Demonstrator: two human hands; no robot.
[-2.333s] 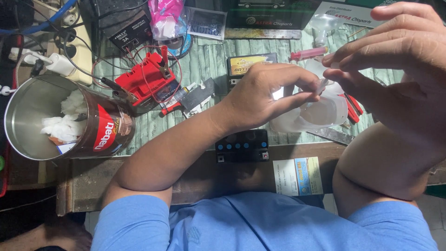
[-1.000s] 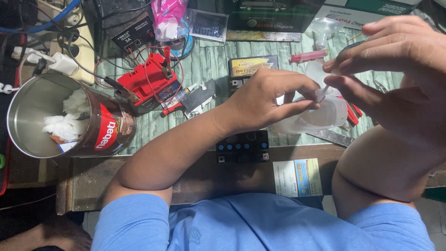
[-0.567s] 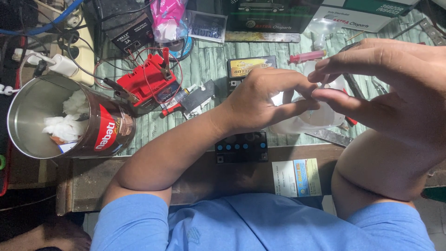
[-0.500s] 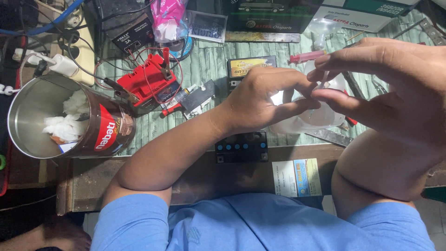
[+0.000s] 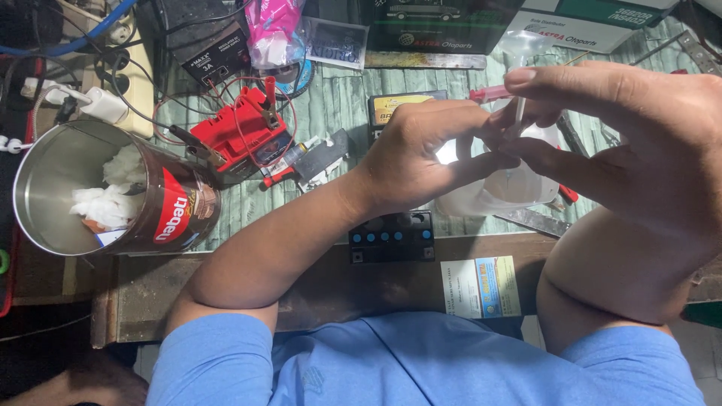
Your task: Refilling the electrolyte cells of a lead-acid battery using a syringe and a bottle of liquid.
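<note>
My left hand grips the rim of a translucent plastic jug lying on the bench, thumb and fingers pinched at its opening. My right hand hovers above the jug with a thin clear syringe pinched upright between thumb and fingers, its tip pointing down into the jug. A small black battery with blue caps sits at the bench's front edge, just below my left wrist.
A metal tin with white wadding stands at the left. A red battery with clip leads, a pink syringe, a small boxed battery, red-handled pliers, a power strip and cartons at the back crowd the bench.
My right hand has come left and down over the jug and tipped the syringe upright. My left hand has stayed on the jug's rim.
</note>
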